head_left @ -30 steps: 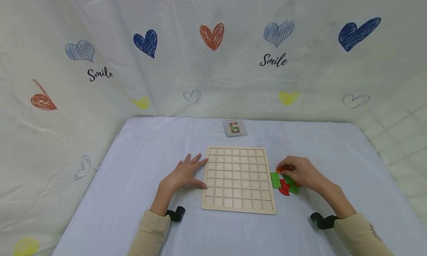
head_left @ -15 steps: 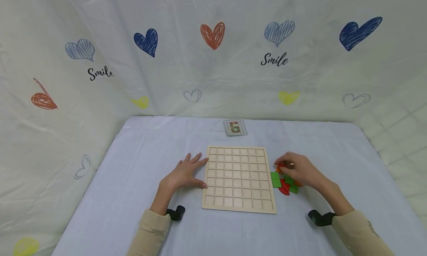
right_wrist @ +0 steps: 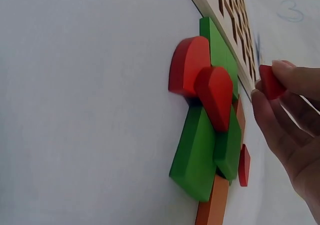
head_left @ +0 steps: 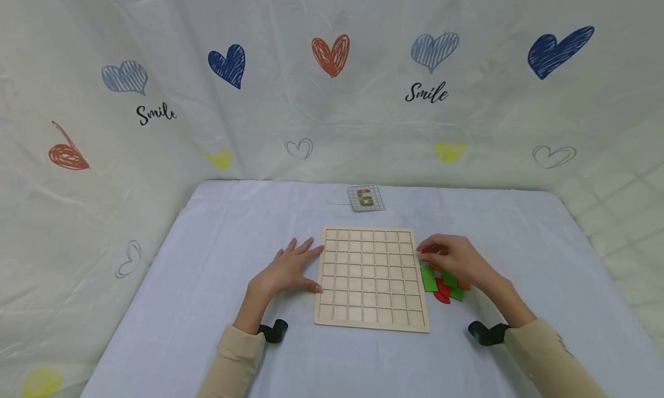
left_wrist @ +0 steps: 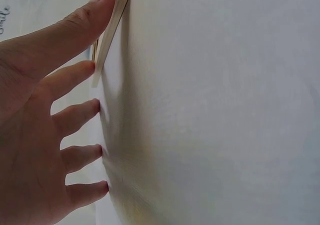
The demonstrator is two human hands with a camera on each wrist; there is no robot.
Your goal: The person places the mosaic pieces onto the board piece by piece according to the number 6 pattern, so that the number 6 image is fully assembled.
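A pale wooden grid board (head_left: 369,280) lies flat on the table, its cells bare. My left hand (head_left: 284,272) is spread at the board's left edge, thumb and index fingertip touching the rim; in the left wrist view the other fingertips rest on the cloth. At the board's right edge, my right hand (head_left: 456,259) pinches a red block (right_wrist: 271,81) between thumb and fingers, held up off the cloth. Below that hand is a pile of pieces: green blocks (right_wrist: 195,152), red rounded blocks (right_wrist: 189,67) and an orange block (right_wrist: 214,200), some stacked on one another.
Behind the board lies a small pattern card (head_left: 366,198) with a coloured figure on a grid. A white cloth (head_left: 249,213) covers the table. A white curtain (head_left: 373,121) printed with hearts and "Smile" hangs behind and at the sides.
My right hand has lifted the red block from the pile and moved left and slightly away, up to the board's right edge. The left hand has stayed in place.
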